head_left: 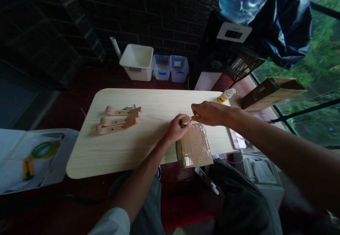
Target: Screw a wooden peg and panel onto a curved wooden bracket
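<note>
At the far end of taped cardboard (pixel 196 145), a wooden piece (pixel 185 120) is gripped by the left hand (pixel 177 128); a yellow tool (pixel 196 115) is clenched in the right hand (pixel 209 113), tip contact unclear. Three wooden brackets (pixel 117 123) and metal pieces (pixel 129 107) are laid leftward; a bottle (pixel 226 95) is stood far right.

Wooden parts (pixel 119 121) on a table (pixel 148 139) suggest a makeshift workroom (water dispenser (pixel 221 33) beside a brick wall (pixel 170 11)).
</note>
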The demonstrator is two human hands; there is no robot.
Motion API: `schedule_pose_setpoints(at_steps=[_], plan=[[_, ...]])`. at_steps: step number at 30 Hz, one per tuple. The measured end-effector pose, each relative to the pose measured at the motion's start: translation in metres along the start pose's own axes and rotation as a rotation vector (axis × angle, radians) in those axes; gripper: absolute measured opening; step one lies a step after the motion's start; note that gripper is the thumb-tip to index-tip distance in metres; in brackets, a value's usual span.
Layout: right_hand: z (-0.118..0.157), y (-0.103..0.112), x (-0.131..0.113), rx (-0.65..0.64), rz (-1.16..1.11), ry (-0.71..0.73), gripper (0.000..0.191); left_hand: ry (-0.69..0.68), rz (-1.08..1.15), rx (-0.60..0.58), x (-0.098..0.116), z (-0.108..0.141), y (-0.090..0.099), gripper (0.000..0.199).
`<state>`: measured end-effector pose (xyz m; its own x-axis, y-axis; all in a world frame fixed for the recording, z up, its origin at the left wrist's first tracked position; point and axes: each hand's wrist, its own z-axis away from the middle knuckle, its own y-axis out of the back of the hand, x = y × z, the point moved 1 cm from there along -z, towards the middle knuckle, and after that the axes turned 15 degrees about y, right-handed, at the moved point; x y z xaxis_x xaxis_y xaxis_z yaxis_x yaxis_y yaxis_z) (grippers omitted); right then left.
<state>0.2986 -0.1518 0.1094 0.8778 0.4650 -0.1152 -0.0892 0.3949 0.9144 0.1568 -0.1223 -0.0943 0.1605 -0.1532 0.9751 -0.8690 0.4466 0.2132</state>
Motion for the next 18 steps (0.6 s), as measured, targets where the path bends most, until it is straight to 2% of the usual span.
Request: schedule_pose_setpoints(at_steps=[4,8,18], plan=[[-0.001,0.004,-0.002,-0.017,0.016,0.019,0.034,-0.003,0.005,0.003,-0.001,0.000,-0.001,0.017],[-0.001,0.006,-0.005,-0.028,0.042,0.050,0.026,0.000,0.002,0.007,-0.001,-0.001,0.000,0.018],[-0.002,-0.004,-0.007,-0.012,0.098,0.073,0.027,0.004,-0.002,0.001,-0.001,0.000,0.001,0.018]])
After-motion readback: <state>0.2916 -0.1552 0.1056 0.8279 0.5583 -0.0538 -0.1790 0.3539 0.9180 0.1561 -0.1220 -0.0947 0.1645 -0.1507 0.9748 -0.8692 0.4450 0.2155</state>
